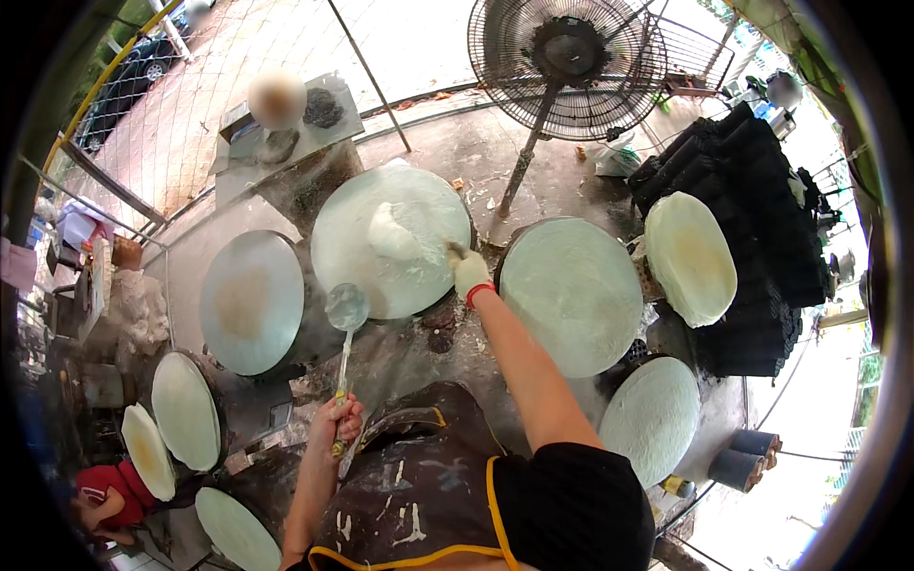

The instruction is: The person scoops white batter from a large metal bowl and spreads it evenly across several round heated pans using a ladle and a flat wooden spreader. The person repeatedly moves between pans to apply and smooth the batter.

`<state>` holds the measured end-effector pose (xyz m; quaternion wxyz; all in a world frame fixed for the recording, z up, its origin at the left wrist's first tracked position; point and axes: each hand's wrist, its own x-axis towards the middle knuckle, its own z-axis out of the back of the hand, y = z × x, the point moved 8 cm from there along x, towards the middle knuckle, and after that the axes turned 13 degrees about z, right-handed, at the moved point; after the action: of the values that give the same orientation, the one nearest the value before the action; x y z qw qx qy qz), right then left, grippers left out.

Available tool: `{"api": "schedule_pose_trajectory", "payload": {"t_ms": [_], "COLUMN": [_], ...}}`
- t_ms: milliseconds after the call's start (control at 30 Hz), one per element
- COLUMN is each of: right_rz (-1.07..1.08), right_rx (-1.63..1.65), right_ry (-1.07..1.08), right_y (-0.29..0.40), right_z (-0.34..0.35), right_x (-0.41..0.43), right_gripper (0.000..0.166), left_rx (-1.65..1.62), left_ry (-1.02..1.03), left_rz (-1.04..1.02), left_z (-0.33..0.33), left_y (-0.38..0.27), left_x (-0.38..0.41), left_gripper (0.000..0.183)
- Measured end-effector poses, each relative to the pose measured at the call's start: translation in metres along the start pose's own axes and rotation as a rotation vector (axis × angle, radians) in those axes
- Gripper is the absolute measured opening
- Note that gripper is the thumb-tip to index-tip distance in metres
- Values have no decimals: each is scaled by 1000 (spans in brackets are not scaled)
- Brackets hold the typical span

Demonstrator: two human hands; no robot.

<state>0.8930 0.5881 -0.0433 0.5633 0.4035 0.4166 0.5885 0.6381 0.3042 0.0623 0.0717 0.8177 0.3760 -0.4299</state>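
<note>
My left hand [344,422] grips the handle of a round-headed ladle [348,307], whose head is over the near left edge of a large round griddle. A thin pale layer of batter [343,235] coats that griddle. On it lies a thick white mound of dough or batter [394,232], with ragged smears to its right. My right hand [470,270], whitish as if gloved or batter-coated, with a red band at the wrist, reaches to the griddle's right edge. Its fingers are blurred, so whether they hold anything is unclear.
More round griddles surround me: a batter-covered one [571,296] at right, a bare-looking one [251,303] at left. A pale flat sheet [690,258] rests by stacked black ridged pieces [742,214]. A pedestal fan [568,64] stands ahead. A person in red [114,496] is at lower left.
</note>
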Motion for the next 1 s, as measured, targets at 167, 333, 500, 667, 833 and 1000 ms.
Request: {"api": "schedule_pose_trajectory", "payload": {"t_ms": [167,333,500,667,833,1000], "right_rz": [-84,-135,-483,-689,-645,-350], "right_rx": [217,205,426,682,781,640], "right_ry": [274,230,280,-135,31,-274], "right_y": [-28,-3,-11,-67,-14,-11], "right_z": [-31,-17,-8,-77,-93,-27], "right_x": [-23,-8,-103,-182,-170,-131], "right_gripper": [32,33,35,19,16,29], "left_rx": [23,216,687,1158,441,249], "left_ry": [-106,-196,-468,-708,-203,83], "left_rz": [4,-40,-215,-507,-96,-110], "left_z": [18,30,10,13,-29,-30], "left_y": [6,-21,-62,-61,-53,-52], "left_x": [8,27,58,112,99,-1], "left_gripper": [16,13,11,12,13,10]}}
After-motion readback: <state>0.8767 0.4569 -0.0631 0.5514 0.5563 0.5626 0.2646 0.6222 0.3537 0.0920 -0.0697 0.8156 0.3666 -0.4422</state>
